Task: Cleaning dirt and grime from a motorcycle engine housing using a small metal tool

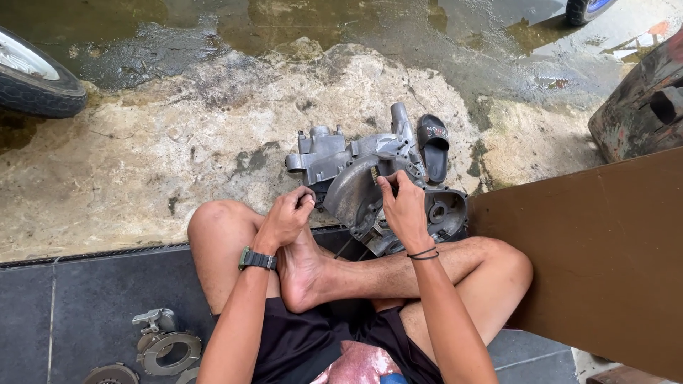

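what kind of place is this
Probably an open-fronted motorbike repair shop: a grey engine casing sits on wet, stained concrete, clutch parts lie on the dark tiles, and a tyre shows at the left edge.

No packages, labels, signs or screens visible anywhere in view.
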